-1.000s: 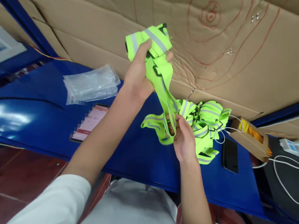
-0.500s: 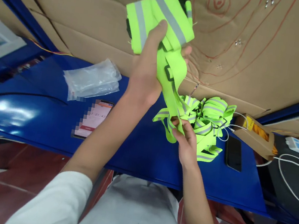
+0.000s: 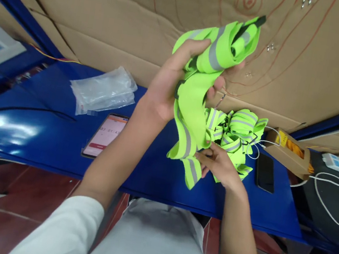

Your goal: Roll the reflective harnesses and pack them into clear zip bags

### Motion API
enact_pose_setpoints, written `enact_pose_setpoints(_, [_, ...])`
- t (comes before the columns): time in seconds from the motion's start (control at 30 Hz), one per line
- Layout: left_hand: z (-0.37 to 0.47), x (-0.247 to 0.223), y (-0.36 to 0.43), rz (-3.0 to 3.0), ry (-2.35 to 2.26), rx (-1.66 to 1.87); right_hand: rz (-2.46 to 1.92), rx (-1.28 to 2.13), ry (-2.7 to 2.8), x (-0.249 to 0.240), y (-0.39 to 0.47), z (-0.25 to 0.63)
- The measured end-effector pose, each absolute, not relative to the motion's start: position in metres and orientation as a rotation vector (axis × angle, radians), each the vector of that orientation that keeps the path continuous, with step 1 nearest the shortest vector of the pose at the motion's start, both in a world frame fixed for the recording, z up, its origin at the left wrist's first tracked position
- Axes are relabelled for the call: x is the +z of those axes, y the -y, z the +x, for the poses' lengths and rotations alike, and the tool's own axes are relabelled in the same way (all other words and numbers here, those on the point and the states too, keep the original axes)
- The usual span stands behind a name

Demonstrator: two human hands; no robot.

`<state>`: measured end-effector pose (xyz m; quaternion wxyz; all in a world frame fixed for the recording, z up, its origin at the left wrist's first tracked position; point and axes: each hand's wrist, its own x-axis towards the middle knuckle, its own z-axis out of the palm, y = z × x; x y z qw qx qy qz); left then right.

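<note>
A neon-yellow strap bundle (image 3: 216,51) with grey stripes and black buckles is raised in front of the cardboard. My left hand (image 3: 172,78) is closed round it, thumb across the folded layers. From that grip a loose length hangs down, with a black buckle near the wrist. Lower on the right, my right hand (image 3: 218,164) is closed on the hanging strap near its end, fingers pinched together. Behind this hand lies a heap of similar straps (image 3: 242,125) on the blue table (image 3: 156,172).
On the left are clear plastic bags (image 3: 106,91) and a lit phone (image 3: 107,134). To the right are a dark phone (image 3: 265,172), an open cardboard box (image 3: 290,157) and white cables (image 3: 332,208). Cardboard sheeting (image 3: 110,14) stands behind the table.
The held bundle has turned and moved right and slightly down with my left hand. My right hand has shifted right and down, and the striped lower end of the strap now hangs in view.
</note>
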<state>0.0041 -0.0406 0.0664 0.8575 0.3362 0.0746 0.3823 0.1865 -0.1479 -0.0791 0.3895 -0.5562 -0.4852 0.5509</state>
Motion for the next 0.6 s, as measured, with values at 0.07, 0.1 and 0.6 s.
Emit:
enact_pose_setpoints(0.07, [0.004,0.063,0.037,0.716,-0.170,0.768,-1.403,1.266,1.495,-0.070,0.145,0.196])
enact_pose_setpoints(0.1, [0.004,0.062,0.036,0.716,-0.188,0.762,-1.359,1.135,1.611,-0.066,0.141,0.198])
enact_pose_setpoints(0.6, [-0.033,0.071,0.018,0.902,-0.522,1.445,-0.827,1.769,1.546,-0.094,0.121,0.209])
